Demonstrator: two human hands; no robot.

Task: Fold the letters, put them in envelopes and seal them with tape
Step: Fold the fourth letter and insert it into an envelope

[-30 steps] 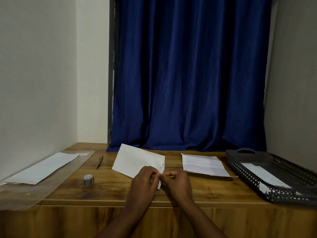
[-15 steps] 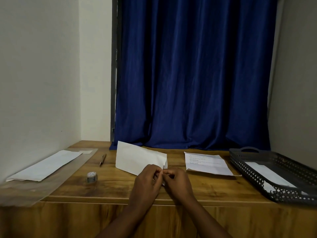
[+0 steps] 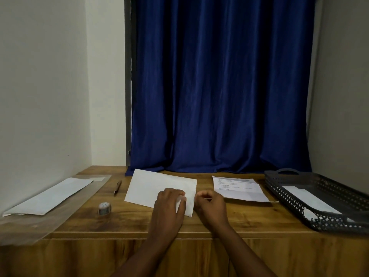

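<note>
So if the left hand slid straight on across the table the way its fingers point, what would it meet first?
Probably nothing new: the left hand already rests on the white envelope. Beyond its far edge lies bare table, then the blue curtain, as far as depth shows.

tray (image 3: 311, 196): right edge cut off | letter (image 3: 239, 189): print unreadable

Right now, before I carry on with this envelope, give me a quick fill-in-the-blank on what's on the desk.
1. The left hand rests on the white ____.
2. The pen lies to the ____ of the envelope.
3. The printed letter lies between the envelope and the dark ____.
4. The tape roll stands on the ____ desk.

Missing words: envelope; left; tray; wooden
</note>
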